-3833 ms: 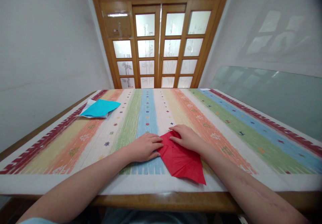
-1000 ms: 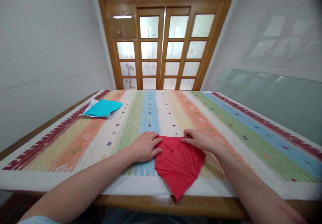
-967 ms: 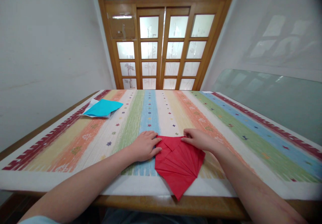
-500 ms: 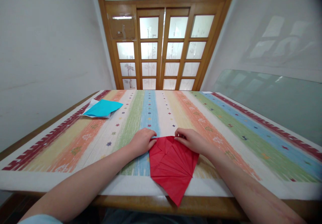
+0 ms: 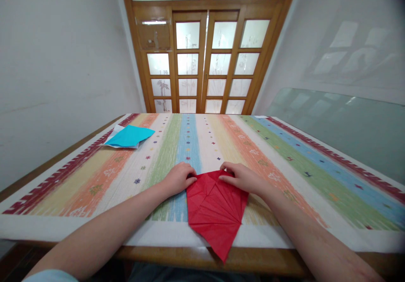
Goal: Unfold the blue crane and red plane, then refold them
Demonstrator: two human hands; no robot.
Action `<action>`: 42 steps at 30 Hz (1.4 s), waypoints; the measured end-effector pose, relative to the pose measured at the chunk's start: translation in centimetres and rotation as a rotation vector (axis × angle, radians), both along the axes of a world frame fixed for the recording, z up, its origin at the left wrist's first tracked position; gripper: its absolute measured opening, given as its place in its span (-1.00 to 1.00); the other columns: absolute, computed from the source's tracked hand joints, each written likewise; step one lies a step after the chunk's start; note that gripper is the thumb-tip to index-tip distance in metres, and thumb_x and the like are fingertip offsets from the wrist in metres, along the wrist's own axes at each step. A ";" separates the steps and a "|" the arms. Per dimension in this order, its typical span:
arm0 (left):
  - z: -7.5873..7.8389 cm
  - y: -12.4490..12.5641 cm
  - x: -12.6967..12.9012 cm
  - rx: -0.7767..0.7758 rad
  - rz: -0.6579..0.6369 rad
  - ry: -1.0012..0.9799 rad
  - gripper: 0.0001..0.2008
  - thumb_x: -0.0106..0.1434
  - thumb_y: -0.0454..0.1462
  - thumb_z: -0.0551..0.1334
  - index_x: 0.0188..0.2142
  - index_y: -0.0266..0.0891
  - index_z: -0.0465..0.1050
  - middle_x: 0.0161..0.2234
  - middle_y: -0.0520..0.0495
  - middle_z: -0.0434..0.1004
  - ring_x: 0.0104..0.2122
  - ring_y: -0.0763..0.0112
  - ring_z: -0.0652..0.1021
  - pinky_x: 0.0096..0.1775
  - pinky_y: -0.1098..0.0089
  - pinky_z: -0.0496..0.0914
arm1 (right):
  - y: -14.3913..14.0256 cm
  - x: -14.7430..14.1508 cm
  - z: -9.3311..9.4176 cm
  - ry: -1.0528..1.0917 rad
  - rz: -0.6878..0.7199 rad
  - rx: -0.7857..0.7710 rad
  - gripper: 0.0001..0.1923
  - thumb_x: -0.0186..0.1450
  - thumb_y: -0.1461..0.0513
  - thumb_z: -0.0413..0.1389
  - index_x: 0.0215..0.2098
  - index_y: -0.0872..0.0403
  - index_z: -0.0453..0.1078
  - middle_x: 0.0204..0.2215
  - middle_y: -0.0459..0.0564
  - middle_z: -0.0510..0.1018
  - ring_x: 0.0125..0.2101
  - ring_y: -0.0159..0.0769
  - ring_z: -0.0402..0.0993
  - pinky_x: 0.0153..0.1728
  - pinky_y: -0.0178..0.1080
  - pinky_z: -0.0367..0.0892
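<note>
A red sheet of paper (image 5: 215, 210), creased in a fan of folds, lies on the striped tablecloth (image 5: 284, 164) near the front edge, its pointed tip hanging past the table edge. My left hand (image 5: 177, 178) pinches the paper's upper left corner. My right hand (image 5: 243, 178) presses fingertips on the paper's top edge, right of the centre fold.
A blue paper (image 5: 129, 135) lies on a white sheet at the table's far left. A wooden glass-paned door (image 5: 202, 62) stands beyond the table. A glass panel (image 5: 341, 121) leans along the right wall. The wooden table edge (image 5: 158, 254) runs across the front.
The red paper has turned and slid left and toward me, so its tip now overhangs the front edge. Both hands moved left with it, and my left hand went from flat to pinching.
</note>
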State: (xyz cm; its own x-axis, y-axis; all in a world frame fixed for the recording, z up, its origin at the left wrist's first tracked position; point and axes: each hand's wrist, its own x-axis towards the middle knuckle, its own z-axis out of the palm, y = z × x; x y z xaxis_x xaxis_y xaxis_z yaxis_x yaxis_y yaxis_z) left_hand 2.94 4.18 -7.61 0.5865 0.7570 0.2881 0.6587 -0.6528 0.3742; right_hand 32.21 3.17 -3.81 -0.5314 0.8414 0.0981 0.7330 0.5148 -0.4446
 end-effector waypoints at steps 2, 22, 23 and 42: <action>0.1 0.1 -0.1 -0.016 0.005 -0.012 -0.91 0.28 -0.25 0.31 -0.28 -0.19 0.59 -0.29 -0.07 0.62 -0.22 0.28 0.53 -0.14 0.32 0.34 | 0.3 0.6 0.0 -0.001 0.015 -0.106 -0.70 0.28 0.02 0.19 -0.16 0.06 0.42 -0.31 -0.01 0.57 -0.33 -0.22 0.45 -0.34 -0.26 0.24; 0.5 0.7 -0.9 -0.134 0.023 -0.077 -0.90 0.25 -0.26 0.31 -0.33 -0.17 0.64 -0.33 -0.03 0.66 -0.29 0.34 0.57 -0.21 0.39 0.37 | 1.6 4.5 0.3 -0.075 0.067 -0.308 -0.88 0.18 0.25 0.15 -0.29 0.04 0.46 -0.45 -0.07 0.51 -0.44 -0.29 0.39 -0.42 -0.29 0.23; 0.5 0.7 -0.9 -0.127 0.022 -0.071 -0.90 0.25 -0.26 0.31 -0.33 -0.17 0.64 -0.33 -0.03 0.65 -0.29 0.34 0.57 -0.20 0.39 0.37 | 1.6 4.7 0.3 -0.094 0.053 -0.301 -0.88 0.19 0.24 0.14 -0.29 0.04 0.47 -0.45 -0.06 0.51 -0.45 -0.28 0.39 -0.43 -0.28 0.23; 0.7 0.1 -0.4 -0.051 0.012 -0.019 -0.87 0.28 -0.25 0.28 -0.32 -0.17 0.63 -0.31 -0.05 0.66 -0.26 0.31 0.57 -0.15 0.34 0.36 | 1.2 1.6 0.1 -0.044 -0.163 0.293 -0.65 0.37 0.11 0.08 0.05 0.08 0.46 0.00 0.18 0.56 0.00 -0.04 0.47 0.03 -0.05 0.31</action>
